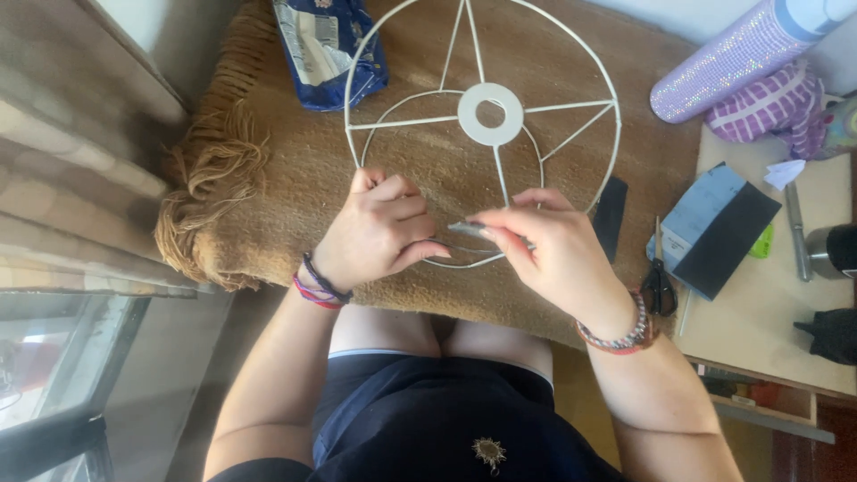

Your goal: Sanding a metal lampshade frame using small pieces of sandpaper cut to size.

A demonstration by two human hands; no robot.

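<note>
My left hand is closed around the near rim of the white wire lampshade frame, which lies on the brown woven mat. My right hand pinches a thin grey strip against this rim. Black scissors lie on the tabletop at right.

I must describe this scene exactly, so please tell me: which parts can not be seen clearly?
Head view:
- Grey strip: blurred, ends hidden by right hand and left hand.
- Wire frame: top cut by the picture edge.
- Scissors: partly behind the right wrist.
</note>
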